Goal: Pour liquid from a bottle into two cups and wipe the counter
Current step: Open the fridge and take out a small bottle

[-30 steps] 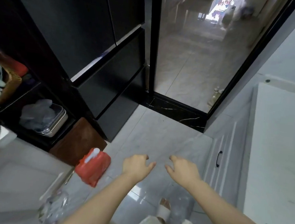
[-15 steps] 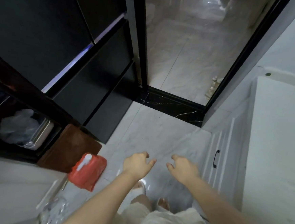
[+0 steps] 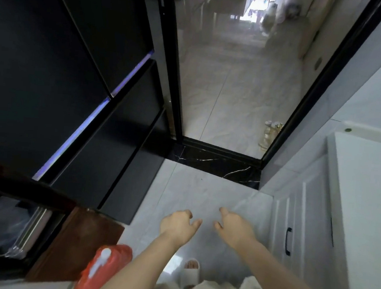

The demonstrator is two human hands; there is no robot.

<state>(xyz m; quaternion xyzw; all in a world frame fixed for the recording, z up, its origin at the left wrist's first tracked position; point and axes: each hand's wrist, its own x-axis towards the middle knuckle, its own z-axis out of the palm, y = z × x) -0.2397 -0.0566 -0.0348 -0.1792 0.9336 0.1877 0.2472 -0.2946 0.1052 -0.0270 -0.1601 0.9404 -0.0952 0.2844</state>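
My left hand [image 3: 177, 225] and my right hand [image 3: 235, 227] hang side by side over the pale tiled floor [image 3: 195, 190], fingers loosely curled and apart, each holding nothing. A white counter [image 3: 367, 204] runs along the right edge of the view, its visible top bare. No bottle and no cups are in sight. A red plastic bag with a white bottle-like top [image 3: 104, 267] sits low at the left, near my left forearm.
A tall black cabinet [image 3: 65, 77] fills the left side, with a dark shelf holding a metal tray and plastic bag [image 3: 18, 229]. Ahead, a black-framed doorway [image 3: 218, 151] opens onto a hallway. White cupboard doors with a black handle [image 3: 288, 241] stand under the counter. My slippered foot [image 3: 189, 272] shows below.
The view has moved forward toward the doorway and swung right; the shelf and red bag slid toward the lower left. Both hands keep the same empty pose.
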